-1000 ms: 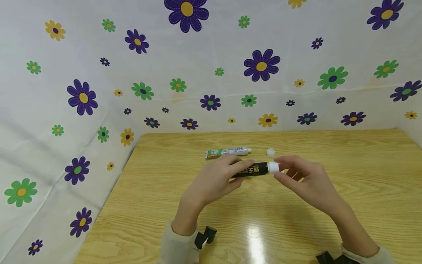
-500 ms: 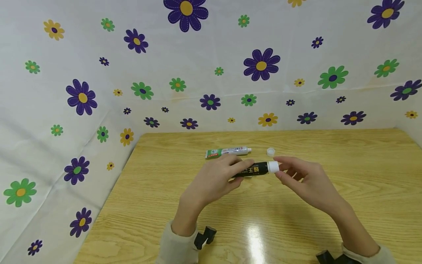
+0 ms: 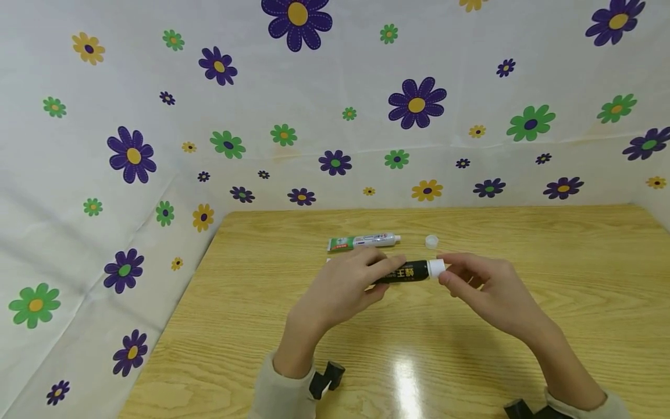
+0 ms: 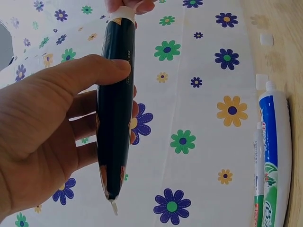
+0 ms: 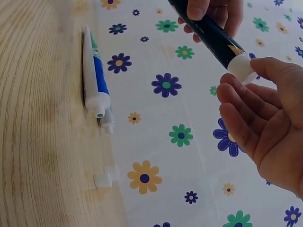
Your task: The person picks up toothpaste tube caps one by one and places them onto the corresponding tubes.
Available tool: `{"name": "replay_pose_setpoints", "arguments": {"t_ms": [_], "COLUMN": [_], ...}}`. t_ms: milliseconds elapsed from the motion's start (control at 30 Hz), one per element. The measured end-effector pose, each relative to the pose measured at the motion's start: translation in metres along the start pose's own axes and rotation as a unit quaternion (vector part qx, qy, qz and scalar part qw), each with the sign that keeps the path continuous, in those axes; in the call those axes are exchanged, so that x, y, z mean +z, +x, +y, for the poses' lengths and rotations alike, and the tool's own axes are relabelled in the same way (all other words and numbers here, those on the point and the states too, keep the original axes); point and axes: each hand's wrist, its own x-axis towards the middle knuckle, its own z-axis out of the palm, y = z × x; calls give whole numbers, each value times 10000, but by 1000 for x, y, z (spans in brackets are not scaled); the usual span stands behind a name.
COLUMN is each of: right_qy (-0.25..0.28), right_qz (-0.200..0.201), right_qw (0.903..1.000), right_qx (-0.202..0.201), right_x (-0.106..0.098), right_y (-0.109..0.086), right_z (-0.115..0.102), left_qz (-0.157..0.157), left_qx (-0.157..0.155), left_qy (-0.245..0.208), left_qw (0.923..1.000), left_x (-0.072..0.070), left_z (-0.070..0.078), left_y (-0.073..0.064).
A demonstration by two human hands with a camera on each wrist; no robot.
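A black toothpaste tube with gold lettering [image 3: 413, 272] lies level across my left hand [image 3: 340, 285], whose thumb and fingers grip its body. At the tube's right end is a white cap [image 3: 437, 267]. My right hand [image 3: 484, 285] pinches this cap between thumb and forefinger; its other fingers are loosely bent, as the right wrist view shows. How tightly the cap sits on the neck cannot be made out. The tube's flat end is hidden behind the left hand in the head view, but shows in the left wrist view.
A green and white toothpaste tube [image 3: 366, 241] lies uncapped behind the hands. A larger blue, green and white tube [image 4: 272, 142] lies beside it, mostly hidden in the head view. Two loose white caps [image 4: 266, 39] [image 4: 261, 81] rest on the wooden table [image 3: 235, 302]. Flowered cloth [image 3: 361, 70] surrounds the table.
Both hands, with the black tube between them, have sunk very slightly. The grip on tube and cap looks the same, and the things on the table have not moved.
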Motion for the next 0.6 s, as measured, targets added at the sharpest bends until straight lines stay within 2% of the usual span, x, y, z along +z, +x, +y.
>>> {"name": "replay_pose_setpoints", "arguments": {"t_ms": [267, 600], "right_qy": [-30, -159], "right_qz": [43, 480], "right_qw": [9996, 9987], "right_qx": [265, -20], "right_x": [1, 8], "right_y": [-1, 2], "right_z": [-1, 2], "left_qz": [21, 37], "left_qx": [-51, -30], "left_qy": [-9, 58], "left_qw": [10000, 10000], "left_x": [-1, -1], "left_z": [2, 3], "left_y": [0, 1]}}
